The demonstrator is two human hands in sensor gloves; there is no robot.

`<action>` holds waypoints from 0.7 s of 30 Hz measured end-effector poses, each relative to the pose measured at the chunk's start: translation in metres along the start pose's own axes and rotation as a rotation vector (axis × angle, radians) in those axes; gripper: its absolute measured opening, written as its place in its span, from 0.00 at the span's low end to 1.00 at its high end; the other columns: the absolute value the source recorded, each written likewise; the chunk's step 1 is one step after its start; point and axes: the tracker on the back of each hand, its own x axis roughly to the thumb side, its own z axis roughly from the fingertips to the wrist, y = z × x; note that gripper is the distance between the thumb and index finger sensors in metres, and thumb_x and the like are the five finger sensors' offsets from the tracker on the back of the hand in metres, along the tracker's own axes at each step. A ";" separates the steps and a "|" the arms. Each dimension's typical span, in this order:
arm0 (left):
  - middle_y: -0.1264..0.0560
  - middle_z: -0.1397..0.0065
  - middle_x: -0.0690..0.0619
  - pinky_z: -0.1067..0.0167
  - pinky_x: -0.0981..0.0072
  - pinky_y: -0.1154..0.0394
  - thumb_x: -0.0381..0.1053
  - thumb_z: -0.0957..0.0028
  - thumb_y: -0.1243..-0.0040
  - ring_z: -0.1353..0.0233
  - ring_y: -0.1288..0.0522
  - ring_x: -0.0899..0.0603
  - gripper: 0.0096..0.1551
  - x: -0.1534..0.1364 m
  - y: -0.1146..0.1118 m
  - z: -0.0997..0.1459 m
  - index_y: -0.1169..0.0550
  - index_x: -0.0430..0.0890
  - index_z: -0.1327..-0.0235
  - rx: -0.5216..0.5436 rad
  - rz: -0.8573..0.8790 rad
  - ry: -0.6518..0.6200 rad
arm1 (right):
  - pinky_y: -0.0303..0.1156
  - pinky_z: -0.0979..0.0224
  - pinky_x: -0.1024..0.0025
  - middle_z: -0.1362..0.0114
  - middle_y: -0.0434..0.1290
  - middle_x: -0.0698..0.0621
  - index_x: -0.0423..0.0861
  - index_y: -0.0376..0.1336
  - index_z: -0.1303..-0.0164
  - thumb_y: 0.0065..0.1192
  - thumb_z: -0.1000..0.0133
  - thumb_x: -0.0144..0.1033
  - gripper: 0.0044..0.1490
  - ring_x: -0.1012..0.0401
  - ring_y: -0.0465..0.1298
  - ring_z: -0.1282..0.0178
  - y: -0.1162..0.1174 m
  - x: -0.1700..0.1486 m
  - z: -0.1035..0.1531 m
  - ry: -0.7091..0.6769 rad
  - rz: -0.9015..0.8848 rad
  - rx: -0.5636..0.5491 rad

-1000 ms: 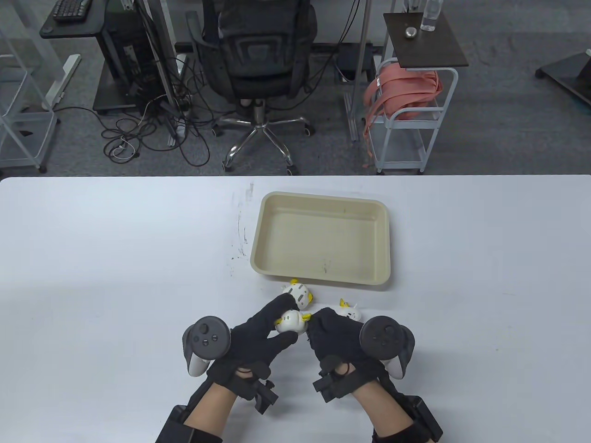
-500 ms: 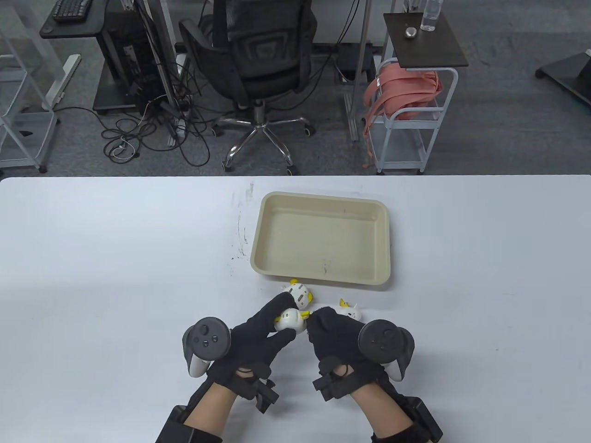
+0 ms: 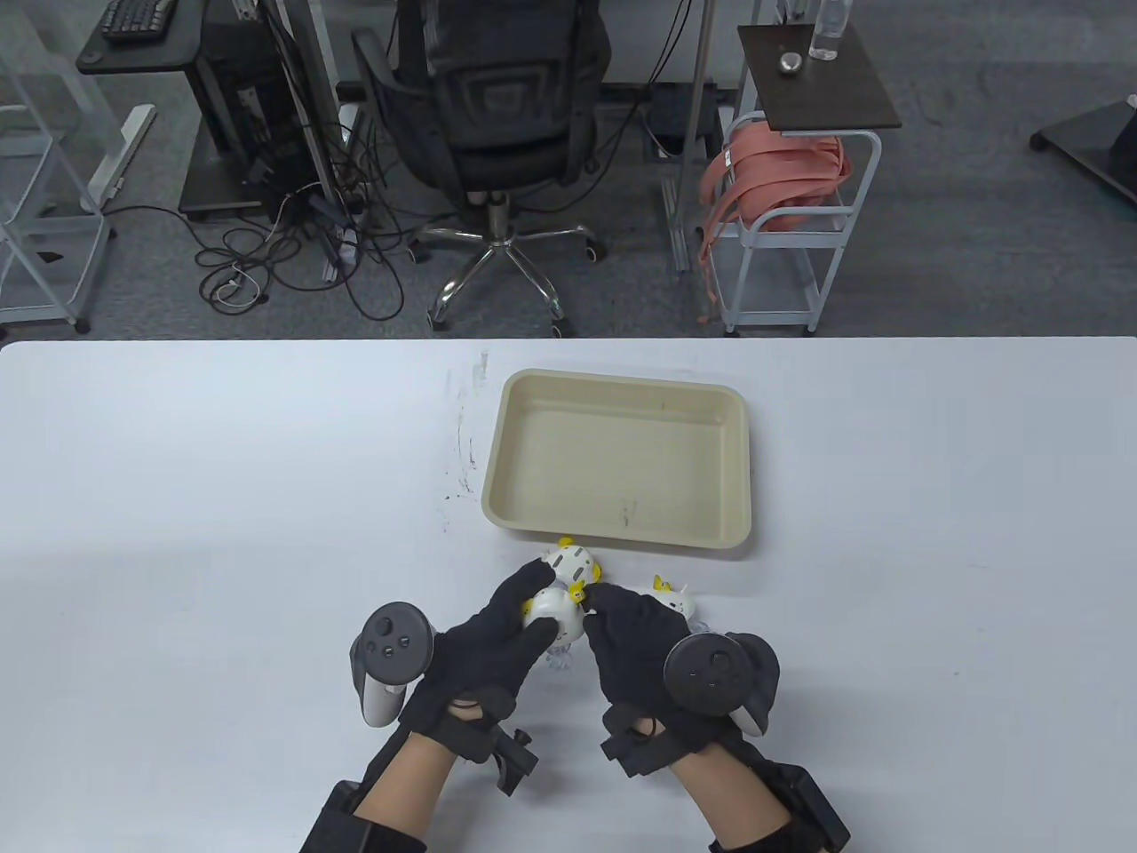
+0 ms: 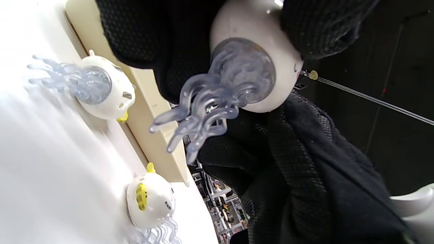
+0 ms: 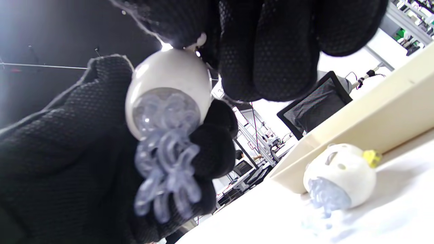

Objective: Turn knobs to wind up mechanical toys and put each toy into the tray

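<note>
Toys number 3, all white jellyfish-shaped wind-ups with clear tentacles and yellow fittings. Held toy (image 3: 558, 616) is raised off the white surface (image 3: 222, 498), tentacles hanging free beneath it. Left hand (image 3: 484, 644) has its grip clamped on the held toy's body, fingers and thumb curled round it. Right hand (image 3: 635, 644) meets the toy's right side, where the yellow knob (image 3: 579, 593) sits; fingers are curled at that spot, but the pinch itself is hidden, so I cannot tell whether this grip is clamped on the knob. Second toy (image 3: 573, 562) rests on the surface just beside the near wall of the beige tray (image 3: 751, 462). Third toy (image 3: 672, 600) rests on the surface just beyond the right hand. Tray holds none of the 3 toys.
</note>
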 end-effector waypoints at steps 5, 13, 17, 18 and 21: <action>0.22 0.30 0.42 0.39 0.53 0.22 0.62 0.48 0.41 0.42 0.15 0.43 0.43 0.001 -0.002 0.000 0.36 0.45 0.22 -0.018 -0.007 -0.017 | 0.72 0.45 0.44 0.55 0.82 0.39 0.28 0.69 0.51 0.57 0.45 0.38 0.28 0.51 0.80 0.63 -0.003 -0.005 0.000 0.027 -0.016 -0.032; 0.27 0.24 0.48 0.33 0.50 0.26 0.60 0.49 0.37 0.35 0.19 0.41 0.43 0.008 -0.002 0.000 0.37 0.51 0.21 -0.050 -0.061 -0.081 | 0.78 0.62 0.54 0.75 0.83 0.48 0.29 0.74 0.70 0.59 0.46 0.42 0.27 0.60 0.79 0.81 -0.004 -0.024 0.001 0.233 -0.322 -0.021; 0.29 0.20 0.51 0.29 0.48 0.28 0.57 0.50 0.34 0.30 0.21 0.40 0.42 0.013 -0.003 0.001 0.37 0.55 0.21 -0.046 -0.087 -0.117 | 0.79 0.64 0.57 0.77 0.83 0.51 0.31 0.75 0.72 0.59 0.46 0.44 0.27 0.63 0.79 0.83 -0.008 -0.025 0.000 0.237 -0.290 -0.036; 0.29 0.20 0.52 0.29 0.48 0.28 0.56 0.50 0.33 0.30 0.21 0.40 0.43 0.013 -0.003 0.000 0.37 0.55 0.21 -0.048 -0.091 -0.118 | 0.79 0.64 0.57 0.77 0.83 0.51 0.31 0.75 0.72 0.60 0.46 0.44 0.27 0.63 0.79 0.83 -0.007 -0.026 0.000 0.245 -0.305 -0.034; 0.30 0.20 0.52 0.29 0.48 0.28 0.54 0.50 0.33 0.30 0.21 0.40 0.43 0.012 -0.004 0.000 0.37 0.55 0.20 -0.060 -0.098 -0.120 | 0.79 0.64 0.56 0.77 0.83 0.51 0.31 0.75 0.72 0.60 0.45 0.44 0.27 0.62 0.79 0.83 -0.007 -0.030 0.000 0.265 -0.334 -0.035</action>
